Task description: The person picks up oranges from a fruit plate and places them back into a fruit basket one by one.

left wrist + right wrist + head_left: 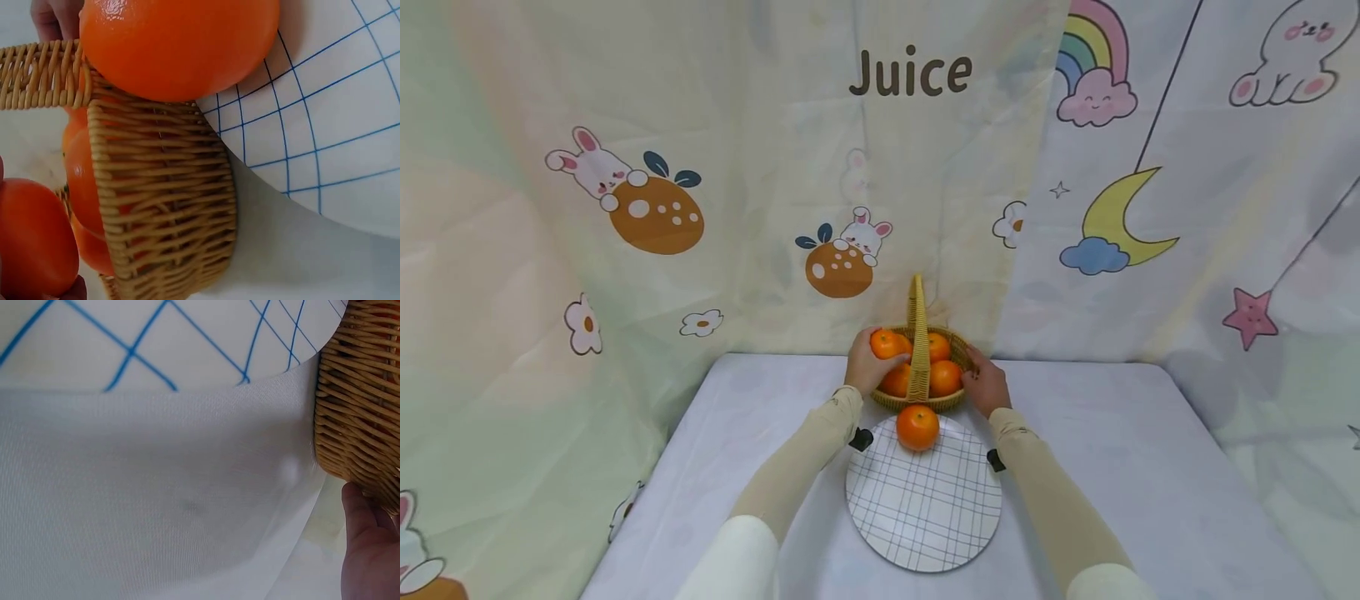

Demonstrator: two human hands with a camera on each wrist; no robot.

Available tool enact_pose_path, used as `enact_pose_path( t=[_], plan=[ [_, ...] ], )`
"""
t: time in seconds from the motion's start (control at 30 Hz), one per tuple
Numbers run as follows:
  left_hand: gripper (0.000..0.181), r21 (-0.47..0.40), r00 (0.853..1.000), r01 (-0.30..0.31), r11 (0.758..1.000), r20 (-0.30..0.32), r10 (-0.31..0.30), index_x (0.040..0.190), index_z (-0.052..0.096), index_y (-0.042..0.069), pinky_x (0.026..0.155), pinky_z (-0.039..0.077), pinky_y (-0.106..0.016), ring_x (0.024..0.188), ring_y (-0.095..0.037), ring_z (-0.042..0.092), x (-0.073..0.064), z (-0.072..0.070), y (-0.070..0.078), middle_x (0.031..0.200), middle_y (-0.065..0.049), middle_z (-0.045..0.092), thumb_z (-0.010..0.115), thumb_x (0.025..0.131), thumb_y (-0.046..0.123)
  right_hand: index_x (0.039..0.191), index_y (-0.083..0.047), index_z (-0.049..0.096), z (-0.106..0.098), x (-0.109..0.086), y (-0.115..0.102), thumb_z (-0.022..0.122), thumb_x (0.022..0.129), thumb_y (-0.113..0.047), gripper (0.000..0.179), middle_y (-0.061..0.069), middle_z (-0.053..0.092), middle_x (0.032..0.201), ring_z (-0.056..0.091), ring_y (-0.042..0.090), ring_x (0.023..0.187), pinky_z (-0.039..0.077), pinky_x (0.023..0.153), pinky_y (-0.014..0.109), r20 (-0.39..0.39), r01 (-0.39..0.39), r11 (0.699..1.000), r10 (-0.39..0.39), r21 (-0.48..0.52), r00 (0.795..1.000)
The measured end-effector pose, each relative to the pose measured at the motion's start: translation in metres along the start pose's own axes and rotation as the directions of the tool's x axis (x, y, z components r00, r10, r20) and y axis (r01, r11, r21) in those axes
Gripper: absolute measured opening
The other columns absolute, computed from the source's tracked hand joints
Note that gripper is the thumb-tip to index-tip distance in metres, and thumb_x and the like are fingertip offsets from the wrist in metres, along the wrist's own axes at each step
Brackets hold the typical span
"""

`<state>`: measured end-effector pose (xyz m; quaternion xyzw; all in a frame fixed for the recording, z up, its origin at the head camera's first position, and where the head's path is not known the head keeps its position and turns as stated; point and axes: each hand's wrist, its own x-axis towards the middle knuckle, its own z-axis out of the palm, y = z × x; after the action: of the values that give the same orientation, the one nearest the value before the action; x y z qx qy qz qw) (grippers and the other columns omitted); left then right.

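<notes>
A wicker basket (955, 404) with a tall arched handle stands at the far side of the table, holding several oranges (945, 378). My left hand (867, 367) grips one orange (34, 237) at the basket's left side, just above the rim. On the right, my right hand (987, 385) holds the basket by its side, thumb against the weave in the right wrist view; its other fingers are partly hidden. Another orange (917, 427) sits on the far part of a round white plate (925, 517) with blue grid lines, right in front of the basket.
A white cloth covers the table (1090, 450). Behind the basket hangs a printed curtain (760, 167) with cartoon rabbits and the word Juice, and it wraps round both sides. The basket's handle (917, 333) arches up between my hands.
</notes>
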<state>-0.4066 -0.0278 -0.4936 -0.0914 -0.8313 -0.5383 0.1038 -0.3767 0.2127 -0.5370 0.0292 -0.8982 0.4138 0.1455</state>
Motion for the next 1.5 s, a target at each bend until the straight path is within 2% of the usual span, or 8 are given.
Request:
enact_pose_path(
  t=[0.13,0.33,0.47,0.7,1.07,1.17,1.3,1.5],
  plan=[
    [0.084,0.05,0.999,-0.037,0.998,-0.015,0.038,0.125,0.041,0.012,0.081,0.045,-0.036,0.096,-0.018,0.047,0.006,0.009,0.002,0.114,-0.001,0.042,0.073,0.059,0.052,0.133,-0.013,0.038,0.0,0.001,-0.002,0.044,0.08,-0.009,0.053,-0.003,0.034,0.137,0.037,0.019,0.055,0.034,0.053,0.03,-0.002,0.018,1.0,-0.018,0.007,1.0],
    [0.075,0.126,0.996,-0.06,0.99,-0.054,0.067,0.121,0.047,0.017,0.076,0.046,-0.035,0.09,-0.019,0.049,0.011,0.018,0.004,0.11,-0.004,0.039,0.073,0.059,0.049,0.133,-0.013,0.038,-0.001,-0.002,-0.004,0.045,0.081,-0.008,0.052,-0.003,0.034,0.136,0.033,0.02,0.045,0.033,0.047,0.03,0.01,0.001,1.0,-0.001,0.02,1.0],
    [0.072,0.11,0.996,-0.079,0.991,-0.031,0.083,0.121,0.048,0.011,0.079,0.045,-0.036,0.092,-0.02,0.049,0.013,0.021,0.006,0.11,-0.006,0.04,0.073,0.061,0.041,0.132,-0.011,0.039,-0.001,-0.003,-0.006,0.045,0.08,-0.006,0.052,0.0,0.036,0.136,0.035,0.02,0.05,0.034,0.05,0.03,-0.003,0.019,1.0,-0.019,0.023,1.0],
    [0.07,0.122,0.997,-0.081,0.989,0.025,0.078,0.123,0.046,0.012,0.08,0.044,-0.034,0.094,-0.019,0.048,0.016,0.025,0.01,0.113,-0.004,0.04,0.074,0.063,0.034,0.132,-0.013,0.04,0.002,-0.002,-0.007,0.046,0.08,-0.006,0.052,-0.003,0.036,0.135,0.045,0.021,0.079,0.035,0.06,0.031,-0.004,0.002,1.0,-0.002,0.018,1.0],
    [0.08,0.131,0.98,-0.197,0.972,0.053,0.192,0.123,0.046,0.006,0.082,0.042,-0.037,0.097,-0.024,0.048,0.019,0.032,0.015,0.114,-0.011,0.042,0.079,0.057,0.039,0.131,-0.011,0.041,0.005,0.0,-0.005,0.047,0.081,-0.006,0.051,-0.004,0.036,0.135,0.048,0.022,0.086,0.037,0.067,0.033,-0.016,0.027,0.999,-0.027,0.019,1.0],
    [0.082,0.162,0.978,-0.192,0.968,0.119,0.174,0.127,0.042,0.008,0.086,0.041,-0.038,0.103,-0.024,0.046,0.016,0.034,0.013,0.119,-0.011,0.043,0.077,0.06,0.04,0.131,-0.01,0.041,0.005,0.0,-0.003,0.048,0.081,-0.006,0.051,-0.003,0.037,0.135,0.049,0.023,0.098,0.041,0.075,0.037,-0.023,0.035,0.999,-0.034,0.015,0.999],
    [0.083,0.178,0.976,-0.134,0.975,0.197,0.098,0.132,0.036,0.015,0.089,0.039,-0.037,0.112,-0.021,0.042,0.01,0.038,0.012,0.128,-0.006,0.041,0.074,0.064,0.043,0.13,-0.011,0.042,0.005,-0.001,0.0,0.049,0.081,-0.006,0.05,-0.003,0.038,0.134,0.039,0.021,0.118,0.04,0.088,0.041,-0.042,0.026,1.0,-0.026,-0.002,0.999],
    [0.085,0.156,0.981,-0.098,0.983,0.182,0.069,0.133,0.034,0.014,0.09,0.039,-0.039,0.114,-0.022,0.04,0.01,0.041,0.014,0.131,-0.005,0.038,0.074,0.064,0.042,0.131,-0.012,0.041,0.003,-0.001,0.001,0.049,0.081,-0.006,0.051,-0.004,0.037,0.135,0.039,0.022,0.118,0.04,0.086,0.041,-0.042,0.019,1.0,-0.019,-0.006,0.999]
  ],
)
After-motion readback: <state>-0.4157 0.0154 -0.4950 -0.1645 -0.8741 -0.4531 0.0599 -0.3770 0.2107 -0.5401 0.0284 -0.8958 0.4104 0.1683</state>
